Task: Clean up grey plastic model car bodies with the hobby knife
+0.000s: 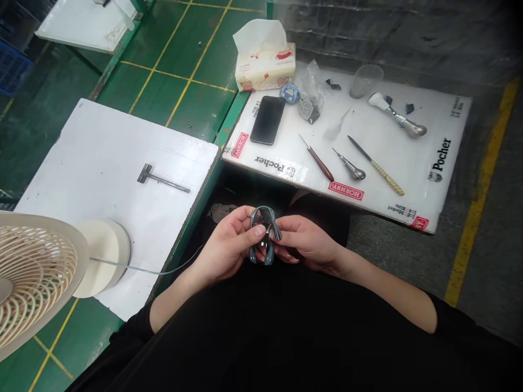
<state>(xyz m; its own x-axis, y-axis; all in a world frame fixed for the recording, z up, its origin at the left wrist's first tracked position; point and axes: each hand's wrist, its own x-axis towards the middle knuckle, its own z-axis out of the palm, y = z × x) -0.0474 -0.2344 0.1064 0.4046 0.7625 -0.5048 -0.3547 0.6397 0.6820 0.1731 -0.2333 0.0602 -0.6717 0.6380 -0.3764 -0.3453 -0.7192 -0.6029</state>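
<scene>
Small grey-blue glossy model car shell [263,235] pinched between both hands, held low over the lap against black clothing, just short of the bench's near edge. Left hand [226,246] curled round its left side, thumb pressed across the top. Right hand [307,243] closed on its right side, fingertips tight to the shell. Ahead lies a white Pocher-printed foam board [408,179] with tools laid out: red-brown-handled awl [317,159], short metal-handled pick [350,166], slim file with yellow wrapped handle [378,167], white-headed metal mallet [398,115]. Black smartphone [267,120] flat at that board's left end, tissue box [265,68] behind it, clear plastic cup [366,80] farther right. To the left, plain white board [102,158] bearing a grey T-shaped metal tool [161,178]; cream desk fan [36,272] at the near left corner.
</scene>
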